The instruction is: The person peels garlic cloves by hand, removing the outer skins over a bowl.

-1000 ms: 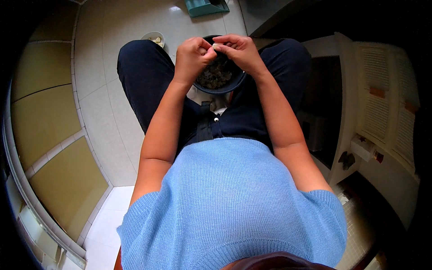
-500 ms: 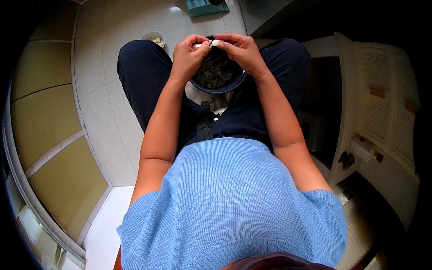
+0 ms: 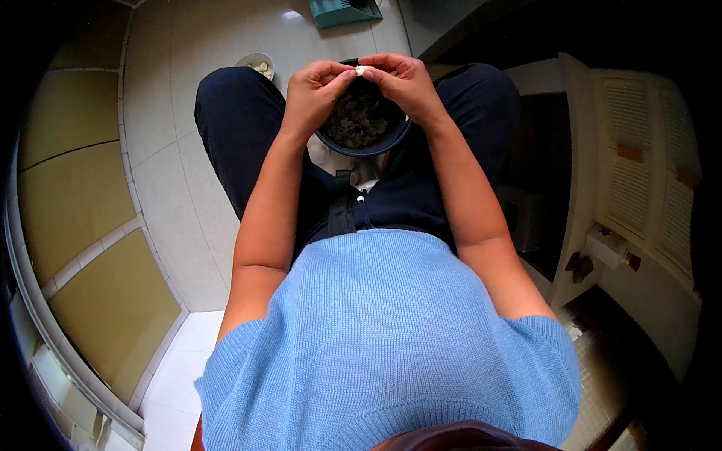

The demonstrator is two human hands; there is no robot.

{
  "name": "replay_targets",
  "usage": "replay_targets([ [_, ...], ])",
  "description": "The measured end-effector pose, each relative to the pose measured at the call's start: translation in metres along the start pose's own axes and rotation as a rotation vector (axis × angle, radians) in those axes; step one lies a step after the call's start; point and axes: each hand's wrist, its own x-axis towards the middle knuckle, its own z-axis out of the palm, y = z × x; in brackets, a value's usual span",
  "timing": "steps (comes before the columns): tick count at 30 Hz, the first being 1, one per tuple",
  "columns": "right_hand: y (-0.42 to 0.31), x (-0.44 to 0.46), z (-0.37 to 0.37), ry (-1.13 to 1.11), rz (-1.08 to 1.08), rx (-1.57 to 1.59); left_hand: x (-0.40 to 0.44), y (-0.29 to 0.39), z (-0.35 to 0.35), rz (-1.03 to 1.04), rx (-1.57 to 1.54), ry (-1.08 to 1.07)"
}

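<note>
A small white piece that looks like a garlic clove (image 3: 362, 71) is held between my two hands, above a dark round bin (image 3: 376, 150). My right hand (image 3: 406, 84) pinches it between thumb and fingers. From the other side, the closed fingertips of my left hand (image 3: 310, 94) meet the clove; whether they hold a bit of its skin is too small to see. Inside the bin lie dark, crumpled scraps (image 3: 357, 124). Both hands hide the bin's far rim.
Beyond my left knee, a white bowl (image 3: 247, 59) with several pale cloves (image 3: 261, 68) stands on the tiled floor (image 3: 162, 113). Farther ahead lies a teal dustpan (image 3: 342, 13). Tan panels (image 3: 75, 218) line the left side, and a pale cabinet (image 3: 579, 150) stands at the right.
My left fingertips have moved right against the clove in my right hand. The white piece seen earlier in my left hand no longer shows. The bin and bowl stay put.
</note>
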Motion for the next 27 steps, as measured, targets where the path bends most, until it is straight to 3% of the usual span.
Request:
replay_targets([
  [10,0.001,-0.001,-0.002,-0.009,0.049,-0.044,0.002,-0.006,-0.003,0.124,0.256,-0.011],
  [15,-0.002,-0.002,-0.001,-0.027,0.067,-0.045,0.002,0.0,-0.003,0.286,0.412,0.003],
  [21,-0.001,-0.001,0.001,-0.044,0.061,-0.036,0.003,-0.001,-0.003,0.332,0.443,0.028],
  [27,0.001,-0.001,0.0,-0.061,0.034,-0.035,0.005,-0.007,-0.002,0.204,0.312,0.064],
])
